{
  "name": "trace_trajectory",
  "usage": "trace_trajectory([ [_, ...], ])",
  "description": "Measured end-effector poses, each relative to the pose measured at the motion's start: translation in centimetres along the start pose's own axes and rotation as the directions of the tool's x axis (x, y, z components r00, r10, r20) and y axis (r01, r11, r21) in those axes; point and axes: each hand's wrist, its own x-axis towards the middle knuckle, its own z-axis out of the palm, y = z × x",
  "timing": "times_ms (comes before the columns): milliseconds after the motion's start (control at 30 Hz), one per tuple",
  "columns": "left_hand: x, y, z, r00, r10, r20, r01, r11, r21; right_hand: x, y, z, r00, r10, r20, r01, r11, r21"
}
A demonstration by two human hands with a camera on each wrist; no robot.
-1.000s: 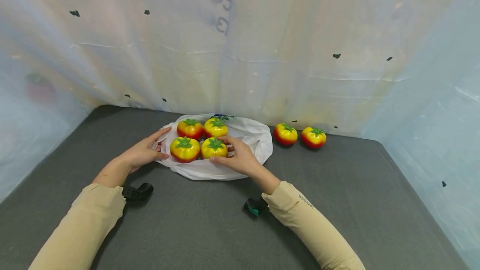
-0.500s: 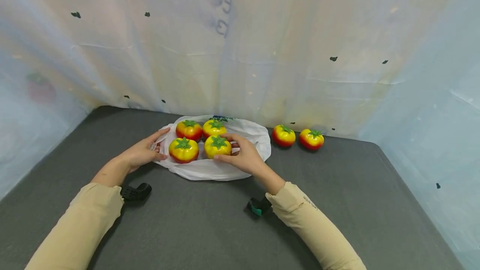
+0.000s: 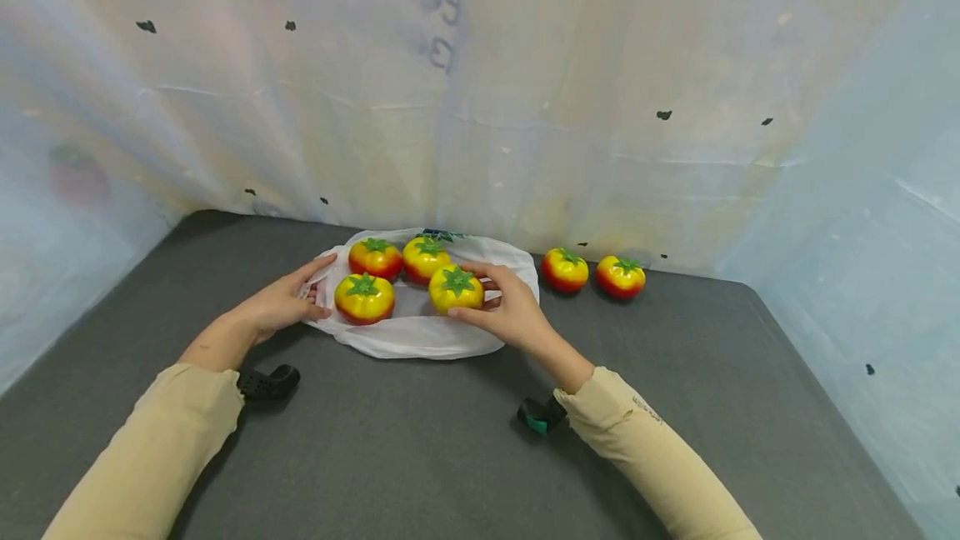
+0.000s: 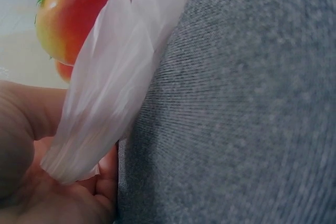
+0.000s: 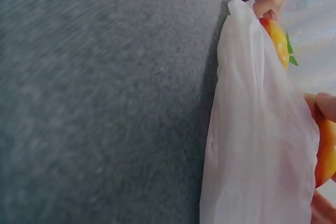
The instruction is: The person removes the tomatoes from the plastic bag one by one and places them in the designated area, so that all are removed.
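My right hand (image 3: 510,303) grips a yellow-and-red tomato (image 3: 456,288) with a green star-shaped top, at the right part of a white plastic bag (image 3: 420,340). Three similar tomatoes sit on the bag: a front-left tomato (image 3: 364,300), a back-left tomato (image 3: 375,258) and a back-middle tomato (image 3: 425,260). At the bag's left end, my left hand (image 3: 281,305) holds its gathered edge; the left wrist view shows the bunched plastic (image 4: 79,156) between thumb and fingers. In the right wrist view the bag wall (image 5: 257,129) hides part of the held tomato (image 5: 326,153).
Two more tomatoes stand right of the bag, a nearer one (image 3: 565,271) and a farther one (image 3: 620,277). The dark grey table (image 3: 420,457) meets a hanging pale plastic sheet (image 3: 525,148) at the back. Black wrist mounts (image 3: 268,383) hang under both forearms.
My right hand has moved right with the front-right tomato, opening a gap between it and the front-left tomato. The left hand has stayed at the bag's left edge.
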Motion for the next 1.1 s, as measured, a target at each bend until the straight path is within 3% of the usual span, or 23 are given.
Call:
trace_trajectory([
  [200, -0.1, -0.1, 0.2, 1.000, -0.004, 0.000, 0.004, 1.000, -0.015, -0.6, 0.2, -0.4, 1.000, -0.004, -0.001, 0.004, 1.000, -0.006],
  [600, -0.1, 0.2, -0.2, 1.000, 0.020, 0.005, -0.020, 1.000, -0.016, -1.5, 0.6, -2.1, 0.995, 0.020, -0.094, -0.019, 1.000, 0.012],
  [800, -0.1, 0.3, 0.0, 1.000, -0.009, -0.003, 0.009, 1.000, -0.010, -1.9, 0.9, -2.6, 0.993, 0.017, -0.118, -0.014, 1.000, 0.019],
  [1100, -0.2, 0.2, 0.2, 1.000, 0.010, -0.001, -0.010, 1.000, -0.014, -2.7, 1.5, -4.1, 0.989, 0.037, -0.144, -0.036, 0.999, 0.010],
])
